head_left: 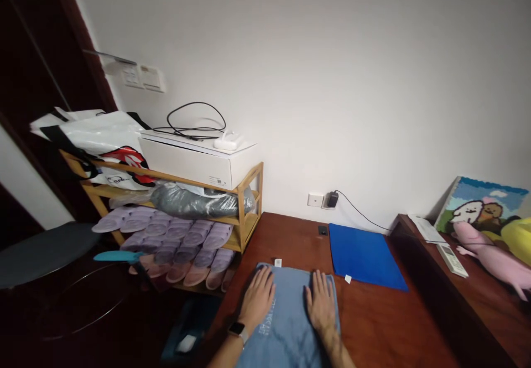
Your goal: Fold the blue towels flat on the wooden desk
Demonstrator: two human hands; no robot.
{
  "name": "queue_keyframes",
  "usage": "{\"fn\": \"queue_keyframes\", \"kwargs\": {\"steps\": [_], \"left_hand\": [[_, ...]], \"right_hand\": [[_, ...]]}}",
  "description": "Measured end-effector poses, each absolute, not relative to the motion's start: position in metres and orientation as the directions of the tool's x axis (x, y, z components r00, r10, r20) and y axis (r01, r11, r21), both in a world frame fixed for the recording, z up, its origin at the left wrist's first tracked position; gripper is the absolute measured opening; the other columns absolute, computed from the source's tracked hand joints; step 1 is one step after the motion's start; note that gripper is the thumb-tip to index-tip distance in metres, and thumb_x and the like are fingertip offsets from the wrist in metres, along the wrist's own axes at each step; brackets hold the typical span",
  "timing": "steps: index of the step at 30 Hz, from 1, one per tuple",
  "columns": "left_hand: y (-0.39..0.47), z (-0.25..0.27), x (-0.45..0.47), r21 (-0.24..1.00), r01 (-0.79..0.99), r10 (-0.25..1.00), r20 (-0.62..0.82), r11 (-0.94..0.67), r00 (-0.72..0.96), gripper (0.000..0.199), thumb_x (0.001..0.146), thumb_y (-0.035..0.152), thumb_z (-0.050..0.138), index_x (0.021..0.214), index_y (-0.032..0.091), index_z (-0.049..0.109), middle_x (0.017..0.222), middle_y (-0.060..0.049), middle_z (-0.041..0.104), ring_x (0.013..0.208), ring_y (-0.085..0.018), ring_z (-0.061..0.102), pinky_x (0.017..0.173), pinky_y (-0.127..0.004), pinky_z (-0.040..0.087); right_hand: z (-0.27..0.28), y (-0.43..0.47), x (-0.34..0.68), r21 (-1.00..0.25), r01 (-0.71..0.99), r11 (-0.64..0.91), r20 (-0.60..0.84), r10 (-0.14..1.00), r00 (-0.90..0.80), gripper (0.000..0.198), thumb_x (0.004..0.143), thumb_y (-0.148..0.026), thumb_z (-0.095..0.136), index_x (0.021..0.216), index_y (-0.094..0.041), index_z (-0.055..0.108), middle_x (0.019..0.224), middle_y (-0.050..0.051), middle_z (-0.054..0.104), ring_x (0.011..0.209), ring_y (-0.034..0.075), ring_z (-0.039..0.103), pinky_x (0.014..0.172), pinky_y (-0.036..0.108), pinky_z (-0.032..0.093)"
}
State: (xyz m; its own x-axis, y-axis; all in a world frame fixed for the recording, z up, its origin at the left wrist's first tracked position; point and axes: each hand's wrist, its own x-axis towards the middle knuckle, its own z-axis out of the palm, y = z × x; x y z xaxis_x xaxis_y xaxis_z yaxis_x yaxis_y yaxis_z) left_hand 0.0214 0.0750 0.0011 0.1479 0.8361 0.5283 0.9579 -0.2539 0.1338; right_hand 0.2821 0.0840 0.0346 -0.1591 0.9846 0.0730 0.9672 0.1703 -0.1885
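Note:
A blue-grey cloth [286, 307] with faint pale lettering and a white tag at its far edge lies spread on the brown wooden desk [373, 324]. My left hand [258, 295] rests flat on its left side, fingers stretched forward; a watch is on that wrist. On the cloth's right side my right hand [321, 301] lies flat, thumb apart from the fingers. Neither hand grips anything. Just beyond my right hand, a bright blue cloth [365, 254] lies flat on the desk with its own white tag. The near end of the blue-grey cloth runs out of view.
A wooden rack [251, 188] at left carries several purple slippers [160, 224], a white box [194, 160] with a cable [194, 130], and a bag [99, 135]. At right are a remote [452, 260] and a pink plush toy [493, 254]. A charger [333, 199] is plugged into the wall.

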Motion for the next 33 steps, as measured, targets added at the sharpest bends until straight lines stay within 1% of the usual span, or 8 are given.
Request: {"fn": "queue_keyframes", "kwargs": {"steps": [2,5,12,19,23,25,28,33], "left_hand": [[0.071,-0.001,0.034,0.108,0.939,0.836,0.496,-0.327,0.235,0.048,0.110,0.041,0.042,0.149,0.026,0.065,0.161,-0.008,0.057,0.149,-0.027,0.053,0.125,-0.050,0.043],[0.072,-0.005,0.036,0.104,0.935,0.864,0.429,-0.338,0.264,0.054,0.108,0.050,0.046,0.158,0.032,0.055,0.164,-0.008,0.052,0.151,-0.029,0.052,0.122,-0.051,0.046],[0.085,-0.018,0.000,0.148,0.977,0.913,0.399,-0.154,0.083,0.063,0.106,0.057,0.046,0.160,0.025,0.053,0.166,-0.013,0.047,0.154,-0.033,0.047,0.124,-0.054,0.042],[0.083,-0.001,0.009,0.083,0.978,0.893,0.429,-0.191,0.138,0.060,0.107,0.052,0.045,0.153,0.018,0.061,0.161,-0.016,0.054,0.150,-0.032,0.053,0.123,-0.051,0.045],[0.082,0.007,0.031,0.061,0.945,0.837,0.486,-0.322,0.253,0.055,0.109,0.045,0.044,0.158,0.024,0.055,0.167,-0.009,0.048,0.154,-0.027,0.048,0.127,-0.048,0.041],[0.086,0.006,0.035,0.075,0.939,0.846,0.462,-0.337,0.266,0.054,0.107,0.046,0.047,0.157,0.028,0.057,0.167,-0.009,0.049,0.154,-0.029,0.048,0.126,-0.050,0.041],[0.095,0.001,0.025,0.111,0.948,0.883,0.409,-0.298,0.230,0.053,0.105,0.051,0.051,0.155,0.034,0.059,0.164,-0.010,0.052,0.151,-0.033,0.051,0.122,-0.055,0.044],[0.106,-0.010,-0.003,0.188,0.959,0.919,0.372,-0.213,0.131,0.058,0.104,0.055,0.052,0.158,0.036,0.054,0.167,-0.011,0.047,0.154,-0.034,0.047,0.125,-0.057,0.039]], "right_hand": [[0.035,0.080,0.261,-0.241,0.929,0.280,0.093,0.960,-0.266,0.067,0.112,-0.049,0.023,0.168,-0.013,0.034,0.174,0.005,0.023,0.165,0.027,0.018,0.136,0.049,0.015],[0.032,0.076,0.244,-0.300,0.901,0.314,0.062,0.949,-0.310,0.066,0.112,-0.049,0.021,0.168,-0.017,0.034,0.173,0.001,0.025,0.164,0.025,0.020,0.136,0.049,0.017],[0.024,0.088,0.310,-0.193,0.971,0.142,-0.017,0.989,-0.148,0.071,0.111,-0.051,0.023,0.170,-0.011,0.026,0.175,0.005,0.018,0.165,0.025,0.018,0.136,0.048,0.015],[0.038,0.092,0.310,-0.145,0.987,0.064,-0.040,0.997,-0.070,0.070,0.111,-0.046,0.024,0.168,-0.006,0.026,0.175,0.008,0.017,0.165,0.027,0.016,0.136,0.048,0.013],[0.037,0.079,0.272,-0.242,0.939,0.245,0.137,0.967,-0.217,0.067,0.112,-0.047,0.026,0.168,-0.012,0.033,0.174,0.006,0.021,0.165,0.026,0.018,0.136,0.048,0.016],[0.034,0.074,0.257,-0.285,0.908,0.307,0.134,0.951,-0.280,0.064,0.112,-0.047,0.026,0.168,-0.016,0.036,0.174,0.004,0.024,0.164,0.026,0.020,0.136,0.049,0.018],[0.035,0.077,0.255,-0.308,0.915,0.261,0.058,0.965,-0.256,0.063,0.112,-0.049,0.027,0.168,-0.022,0.038,0.174,0.002,0.024,0.164,0.028,0.021,0.135,0.053,0.017],[0.041,0.094,0.288,-0.210,0.969,0.127,-0.016,0.991,-0.134,0.067,0.111,-0.053,0.028,0.170,-0.021,0.029,0.176,0.003,0.018,0.165,0.027,0.017,0.135,0.051,0.013]]}}
